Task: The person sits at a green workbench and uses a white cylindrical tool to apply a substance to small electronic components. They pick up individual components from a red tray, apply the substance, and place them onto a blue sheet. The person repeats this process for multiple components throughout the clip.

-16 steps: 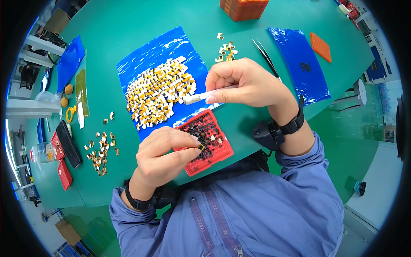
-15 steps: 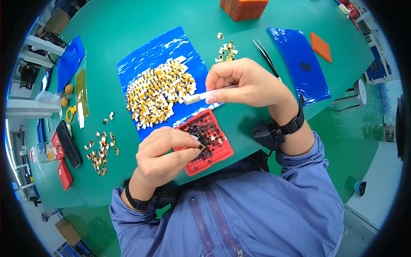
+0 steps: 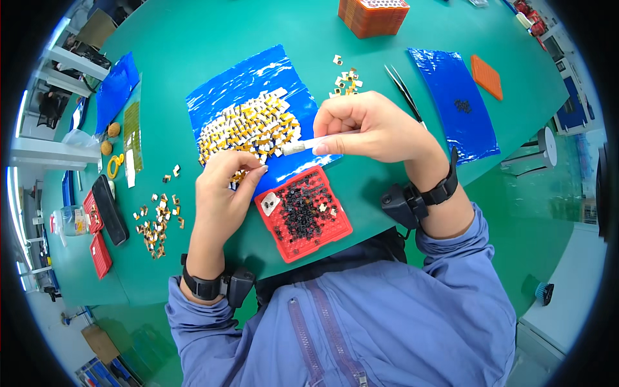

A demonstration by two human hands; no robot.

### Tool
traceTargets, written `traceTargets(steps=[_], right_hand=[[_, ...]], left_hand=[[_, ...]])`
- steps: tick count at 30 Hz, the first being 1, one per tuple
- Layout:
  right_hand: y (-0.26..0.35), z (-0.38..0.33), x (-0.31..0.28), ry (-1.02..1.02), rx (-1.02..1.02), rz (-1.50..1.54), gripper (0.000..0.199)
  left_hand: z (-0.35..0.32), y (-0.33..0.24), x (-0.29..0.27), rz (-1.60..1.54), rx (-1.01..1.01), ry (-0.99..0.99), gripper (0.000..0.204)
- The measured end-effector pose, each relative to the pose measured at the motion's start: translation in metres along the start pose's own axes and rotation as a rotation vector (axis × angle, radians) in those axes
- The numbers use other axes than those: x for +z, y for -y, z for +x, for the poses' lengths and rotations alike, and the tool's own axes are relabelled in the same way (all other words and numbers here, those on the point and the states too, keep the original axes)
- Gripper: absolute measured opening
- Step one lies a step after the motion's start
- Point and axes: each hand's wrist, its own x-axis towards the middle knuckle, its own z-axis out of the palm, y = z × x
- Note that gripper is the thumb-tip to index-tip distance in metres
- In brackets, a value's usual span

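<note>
A red tray (image 3: 332, 231) with small black parts and two white-and-gold pieces lies at the table's near edge. My left hand (image 3: 222, 187) reaches over the lower edge of a pile of small white-and-gold pieces (image 3: 248, 126) on a blue sheet (image 3: 248, 80), its fingertips pinched on the pieces there. My right hand (image 3: 374, 126) holds a white pen-like tool (image 3: 303, 146) above the blue sheet, tip pointing left toward the pile. Both wrists wear black bands.
Tweezers (image 3: 405, 91) lie right of my right hand, beside a second blue sheet (image 3: 451, 97) with black bits and an orange pad (image 3: 486, 76). Loose pieces (image 3: 157, 219) lie at left near a black case (image 3: 109, 209). An orange stack (image 3: 373, 16) stands at the far edge.
My left hand has moved from the red tray up to the pile on the blue sheet. A white-and-gold piece now lies in the tray's upper left corner. My right hand stays put.
</note>
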Motion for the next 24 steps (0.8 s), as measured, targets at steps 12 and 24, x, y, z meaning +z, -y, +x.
traceTargets(steps=[12,24], right_hand=[[-0.001,0.001,0.001,0.011,0.038,0.021,0.015],[-0.010,0.003,0.004,-0.044,0.089,0.146,0.014]], left_hand=[[0.001,0.014,0.012,0.194,0.048,0.044,0.011],[-0.019,0.011,-0.033,0.164,-0.027,-0.123,0.019]])
